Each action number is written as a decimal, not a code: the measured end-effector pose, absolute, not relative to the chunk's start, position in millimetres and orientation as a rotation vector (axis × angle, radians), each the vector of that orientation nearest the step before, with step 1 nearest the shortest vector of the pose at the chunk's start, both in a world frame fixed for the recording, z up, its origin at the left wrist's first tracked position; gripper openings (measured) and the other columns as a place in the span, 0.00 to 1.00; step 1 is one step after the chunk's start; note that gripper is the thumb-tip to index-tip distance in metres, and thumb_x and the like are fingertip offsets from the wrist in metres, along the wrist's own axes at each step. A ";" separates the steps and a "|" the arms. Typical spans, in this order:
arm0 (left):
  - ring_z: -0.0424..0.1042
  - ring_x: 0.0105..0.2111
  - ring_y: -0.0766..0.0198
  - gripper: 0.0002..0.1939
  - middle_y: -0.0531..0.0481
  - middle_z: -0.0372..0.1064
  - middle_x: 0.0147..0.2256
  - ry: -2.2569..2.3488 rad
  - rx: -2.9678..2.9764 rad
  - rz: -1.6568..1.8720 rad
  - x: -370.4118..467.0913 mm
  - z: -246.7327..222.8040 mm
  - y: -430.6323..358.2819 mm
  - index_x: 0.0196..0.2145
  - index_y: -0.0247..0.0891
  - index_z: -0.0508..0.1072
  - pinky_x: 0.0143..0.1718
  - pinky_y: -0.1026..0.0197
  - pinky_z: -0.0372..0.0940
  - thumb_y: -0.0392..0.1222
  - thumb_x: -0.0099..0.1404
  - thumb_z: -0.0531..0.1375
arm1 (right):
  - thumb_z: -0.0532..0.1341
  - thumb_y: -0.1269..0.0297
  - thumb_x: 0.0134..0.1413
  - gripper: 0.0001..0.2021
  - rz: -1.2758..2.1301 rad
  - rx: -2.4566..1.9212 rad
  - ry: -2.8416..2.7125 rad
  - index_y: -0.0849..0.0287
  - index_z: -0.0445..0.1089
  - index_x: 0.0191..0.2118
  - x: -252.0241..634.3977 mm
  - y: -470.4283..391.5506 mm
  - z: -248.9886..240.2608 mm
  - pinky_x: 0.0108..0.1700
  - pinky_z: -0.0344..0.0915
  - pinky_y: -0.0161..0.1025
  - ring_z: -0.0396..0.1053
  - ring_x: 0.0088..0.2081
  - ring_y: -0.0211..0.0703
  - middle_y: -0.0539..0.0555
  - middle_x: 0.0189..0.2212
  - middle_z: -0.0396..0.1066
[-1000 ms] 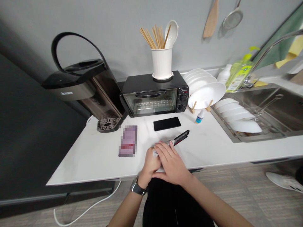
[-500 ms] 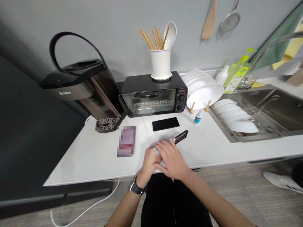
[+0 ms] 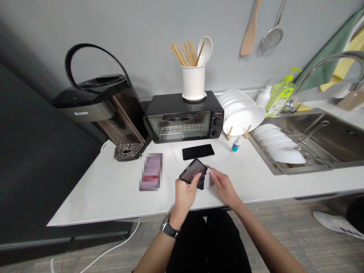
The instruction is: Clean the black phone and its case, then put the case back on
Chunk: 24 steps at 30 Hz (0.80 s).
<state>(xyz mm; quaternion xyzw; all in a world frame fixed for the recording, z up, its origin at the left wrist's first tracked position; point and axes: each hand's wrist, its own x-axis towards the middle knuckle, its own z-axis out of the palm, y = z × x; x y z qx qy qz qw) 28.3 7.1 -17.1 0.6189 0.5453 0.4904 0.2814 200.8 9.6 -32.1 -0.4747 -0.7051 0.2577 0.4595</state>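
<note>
My left hand [image 3: 185, 193] grips a dark phone case [image 3: 192, 170] with a black rim, its thumb lying across the inner face. The case is tilted above the counter. Close to its right edge, my right hand [image 3: 224, 185] pinches a small whitish piece [image 3: 209, 172], perhaps a tissue or cloth; the fingers partly hide it. Just behind the case a black phone [image 3: 198, 151] lies flat on the white counter. To the left lies a blurred-out purple rectangular item [image 3: 152, 170]. A small bottle with a blue label [image 3: 236, 145] stands to the right.
A black toaster oven [image 3: 182, 117] carries a white holder [image 3: 193, 81] of chopsticks. At the left stands a tall dispenser [image 3: 113, 110] with a drip tray. On the right are racked plates [image 3: 244, 117], a soap bottle [image 3: 280, 96] and a sink [image 3: 327, 155] with bowls.
My hands were together, the right lying over the left, with the case pointing right. Now they are apart; the case is turned face-up in my left hand, with the whitish piece in my right.
</note>
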 end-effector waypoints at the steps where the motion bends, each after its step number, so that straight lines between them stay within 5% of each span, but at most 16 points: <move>1: 0.81 0.34 0.58 0.15 0.46 0.82 0.35 1.484 1.687 1.287 28.1 -18.9 7.6 0.37 0.34 0.83 0.37 0.63 0.73 0.47 0.72 0.61 | 0.49 0.51 0.76 0.21 0.631 -1.172 -1.707 0.56 0.70 0.34 200.8 8.9 -30.8 0.32 0.69 0.35 0.71 0.28 0.41 0.47 0.23 0.69; 7: 0.78 0.28 0.59 0.14 0.46 0.80 0.29 1.505 1.956 1.064 32.7 -7.0 12.7 0.36 0.36 0.82 0.32 0.63 0.68 0.46 0.74 0.60 | 0.46 0.51 0.77 0.23 0.473 -1.207 -1.434 0.54 0.63 0.30 200.1 10.0 -1.2 0.29 0.63 0.36 0.63 0.25 0.40 0.47 0.22 0.64; 10: 0.79 0.29 0.58 0.11 0.45 0.80 0.31 1.461 2.128 0.932 38.4 -2.6 17.4 0.37 0.36 0.81 0.34 0.62 0.67 0.39 0.74 0.59 | 0.48 0.56 0.76 0.18 0.353 -1.059 -1.632 0.55 0.72 0.40 194.8 11.4 25.2 0.48 0.70 0.45 0.73 0.40 0.47 0.53 0.33 0.75; 14: 0.79 0.31 0.55 0.11 0.41 0.79 0.31 1.476 2.243 0.849 40.0 -3.3 19.5 0.32 0.34 0.78 0.36 0.59 0.68 0.32 0.71 0.58 | 0.50 0.65 0.74 0.15 0.037 -0.833 -2.081 0.56 0.72 0.54 194.9 18.1 45.4 0.70 0.52 0.61 0.70 0.54 0.51 0.56 0.47 0.78; 20: 0.78 0.30 0.57 0.09 0.44 0.78 0.32 1.465 2.320 0.829 38.8 -9.8 18.0 0.37 0.36 0.78 0.36 0.60 0.68 0.34 0.73 0.57 | 0.49 0.58 0.75 0.18 -0.160 -0.960 -2.130 0.59 0.73 0.43 203.0 27.8 45.3 0.50 0.68 0.50 0.68 0.38 0.50 0.58 0.35 0.75; 24: 0.77 0.31 0.56 0.12 0.44 0.75 0.27 1.470 2.301 0.864 38.9 -20.6 19.1 0.28 0.36 0.74 0.37 0.57 0.69 0.29 0.70 0.57 | 0.48 0.61 0.76 0.17 -0.260 -0.773 -2.193 0.59 0.73 0.43 189.2 20.8 45.3 0.59 0.63 0.51 0.68 0.42 0.49 0.57 0.39 0.77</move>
